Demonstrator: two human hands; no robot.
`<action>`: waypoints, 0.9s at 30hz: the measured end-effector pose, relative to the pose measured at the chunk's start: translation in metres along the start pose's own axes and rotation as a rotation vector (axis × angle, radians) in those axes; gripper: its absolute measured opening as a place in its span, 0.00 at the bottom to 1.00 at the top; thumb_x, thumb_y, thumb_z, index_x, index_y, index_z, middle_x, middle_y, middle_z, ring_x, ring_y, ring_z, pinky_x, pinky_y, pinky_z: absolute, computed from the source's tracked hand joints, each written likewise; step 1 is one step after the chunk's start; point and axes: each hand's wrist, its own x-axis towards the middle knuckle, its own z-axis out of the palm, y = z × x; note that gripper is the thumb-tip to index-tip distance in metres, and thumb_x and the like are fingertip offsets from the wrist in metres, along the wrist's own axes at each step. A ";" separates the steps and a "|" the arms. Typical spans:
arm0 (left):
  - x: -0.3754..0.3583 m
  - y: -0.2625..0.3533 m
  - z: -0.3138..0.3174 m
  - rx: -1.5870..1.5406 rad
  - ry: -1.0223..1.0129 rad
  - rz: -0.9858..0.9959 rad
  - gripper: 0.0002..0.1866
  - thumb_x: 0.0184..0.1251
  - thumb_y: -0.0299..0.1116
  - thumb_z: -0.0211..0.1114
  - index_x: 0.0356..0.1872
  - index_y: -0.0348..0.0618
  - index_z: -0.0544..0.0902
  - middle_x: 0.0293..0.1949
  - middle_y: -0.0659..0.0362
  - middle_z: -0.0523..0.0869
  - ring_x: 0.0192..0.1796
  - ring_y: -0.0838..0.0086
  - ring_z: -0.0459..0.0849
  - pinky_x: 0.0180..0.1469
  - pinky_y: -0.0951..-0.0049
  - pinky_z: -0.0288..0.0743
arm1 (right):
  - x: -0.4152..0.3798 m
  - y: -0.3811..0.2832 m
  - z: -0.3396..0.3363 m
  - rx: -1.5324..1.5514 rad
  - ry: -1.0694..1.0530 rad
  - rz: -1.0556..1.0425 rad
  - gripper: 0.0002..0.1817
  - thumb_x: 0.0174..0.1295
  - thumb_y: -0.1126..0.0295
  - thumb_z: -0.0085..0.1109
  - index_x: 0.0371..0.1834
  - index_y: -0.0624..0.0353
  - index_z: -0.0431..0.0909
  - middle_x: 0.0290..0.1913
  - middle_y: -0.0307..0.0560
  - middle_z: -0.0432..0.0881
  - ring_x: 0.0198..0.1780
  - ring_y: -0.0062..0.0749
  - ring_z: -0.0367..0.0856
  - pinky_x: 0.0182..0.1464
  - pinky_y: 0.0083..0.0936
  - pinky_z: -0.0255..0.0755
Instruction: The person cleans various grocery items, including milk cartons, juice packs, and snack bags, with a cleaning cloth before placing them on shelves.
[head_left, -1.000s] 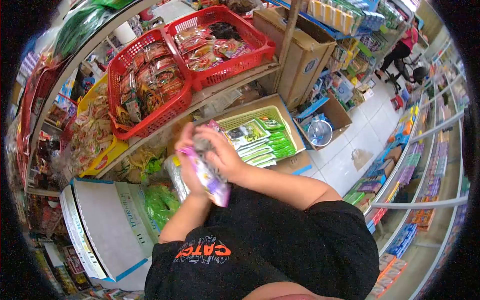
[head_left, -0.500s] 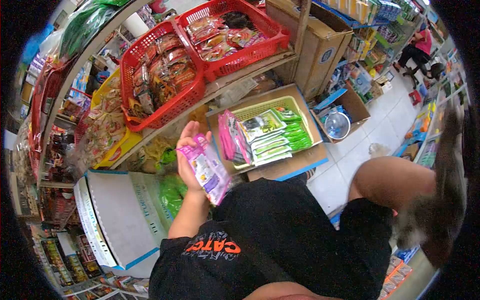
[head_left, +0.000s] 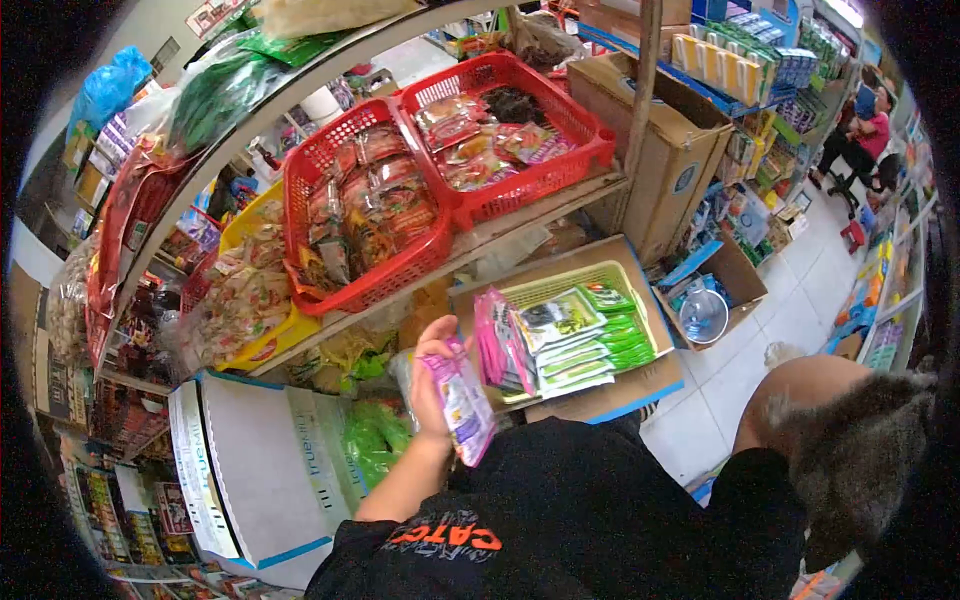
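My left hand (head_left: 430, 395) is closed round a purple and white plastic packet (head_left: 462, 408), held upright just left of the shallow yellow basket (head_left: 655, 320). In that basket stand pink packets (head_left: 503, 343), white-and-green packets (head_left: 567, 345) and bright green packets (head_left: 622, 325), packed in rows. The basket rests in a cardboard tray (head_left: 580, 402). On the right side my right arm is bent, its elbow raised; a dark blurred shape covers the rest, and the hand cannot be seen.
Above are two red baskets (head_left: 440, 235) of packaged goods on a shelf, with a yellow basket (head_left: 297, 325) to their left. A large white carton (head_left: 250, 450) stands at lower left. Right are an open cardboard box (head_left: 740, 275) and tiled floor (head_left: 790, 300). A person (head_left: 865, 135) sits farther back.
The view has shifted, so the shelf and baskets appear farther right and lower. The purple packet stays in my left hand, now nearer the pink packets in the picture.
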 end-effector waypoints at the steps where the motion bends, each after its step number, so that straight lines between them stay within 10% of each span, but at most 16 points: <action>1: -0.001 -0.003 0.001 -0.041 0.003 0.002 0.18 0.66 0.47 0.46 0.34 0.40 0.69 0.57 0.48 0.65 0.63 0.59 0.60 0.62 0.50 0.57 | 0.001 0.001 0.001 -0.001 -0.001 0.009 0.20 0.57 0.55 0.50 0.44 0.60 0.69 0.40 0.49 0.75 0.42 0.38 0.74 0.46 0.33 0.68; 21: 0.011 0.004 -0.002 0.439 -0.077 0.110 0.12 0.63 0.38 0.45 0.31 0.40 0.71 0.56 0.49 0.65 0.60 0.62 0.62 0.62 0.55 0.56 | 0.016 0.014 -0.007 -0.028 0.100 0.147 0.18 0.59 0.53 0.47 0.39 0.58 0.69 0.38 0.52 0.74 0.40 0.41 0.73 0.43 0.35 0.69; 27: 0.021 0.006 0.017 0.185 0.076 0.189 0.14 0.65 0.44 0.46 0.31 0.44 0.69 0.61 0.51 0.61 0.66 0.63 0.55 0.66 0.56 0.48 | 0.027 0.010 0.055 -0.041 0.752 0.523 0.18 0.60 0.52 0.46 0.37 0.58 0.69 0.37 0.52 0.74 0.40 0.42 0.73 0.42 0.36 0.70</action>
